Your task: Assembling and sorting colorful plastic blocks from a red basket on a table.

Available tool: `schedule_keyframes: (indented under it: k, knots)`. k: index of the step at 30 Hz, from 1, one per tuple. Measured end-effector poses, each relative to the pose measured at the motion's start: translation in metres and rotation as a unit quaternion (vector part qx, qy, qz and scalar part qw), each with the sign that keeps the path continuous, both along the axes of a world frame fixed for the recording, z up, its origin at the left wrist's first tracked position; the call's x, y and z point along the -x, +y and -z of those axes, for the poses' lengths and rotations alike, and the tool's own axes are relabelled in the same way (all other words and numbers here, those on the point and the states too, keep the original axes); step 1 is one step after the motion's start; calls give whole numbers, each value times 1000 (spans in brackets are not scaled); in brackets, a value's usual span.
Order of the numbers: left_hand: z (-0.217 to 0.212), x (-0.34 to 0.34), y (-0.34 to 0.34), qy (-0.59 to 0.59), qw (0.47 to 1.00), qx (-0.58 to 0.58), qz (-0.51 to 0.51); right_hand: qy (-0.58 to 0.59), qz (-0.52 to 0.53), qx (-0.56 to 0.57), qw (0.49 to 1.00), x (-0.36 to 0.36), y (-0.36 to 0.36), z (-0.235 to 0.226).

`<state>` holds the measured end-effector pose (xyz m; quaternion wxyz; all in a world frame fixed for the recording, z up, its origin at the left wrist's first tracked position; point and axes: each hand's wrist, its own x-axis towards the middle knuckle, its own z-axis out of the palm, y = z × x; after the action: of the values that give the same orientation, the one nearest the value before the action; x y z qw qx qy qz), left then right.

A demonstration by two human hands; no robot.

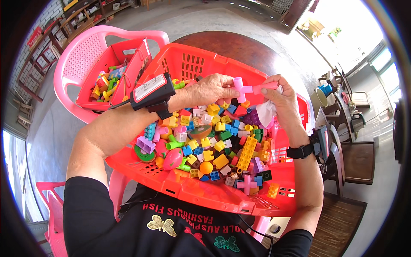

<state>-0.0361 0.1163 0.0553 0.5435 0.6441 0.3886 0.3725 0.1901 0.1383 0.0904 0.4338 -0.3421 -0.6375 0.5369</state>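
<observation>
Above the heaped toys, my left hand point(212, 89) pinches a light pink, cross-shaped pipe connector point(241, 89) by one arm. Facing it, my right hand point(282, 98) grips a darker pink tube piece point(264, 87), whose end meets or nearly meets the connector; I cannot tell if they are joined. A crumpled white cloth point(267, 114) is tucked in my right hand and hangs below the fingers. Under both hands, a red plastic basket point(180, 188) holds coloured building blocks point(220, 161), a long yellow block point(247, 153), toy fruit point(173, 159) and another pink connector point(247, 184).
A pink plastic chair point(81, 55) at the left bears a red box point(92, 105) with more blocks. Behind the basket is a round brown table point(227, 45). Another pink chair point(55, 214) stands at the lower left. Wooden furniture point(357, 162) lines the right side.
</observation>
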Motion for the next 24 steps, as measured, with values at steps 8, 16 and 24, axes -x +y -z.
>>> schedule_keyframes:
  k: [8,16,24]
  knots:
    - [-8,3,-2,58,998,15,34,37,-10,25,999,2,0,1]
    - [-12,0,-8,52,997,40,45,73,4,79,994,3,-4,2]
    - [-19,1,-9,78,996,14,37,-56,-30,20,998,1,-5,-3]
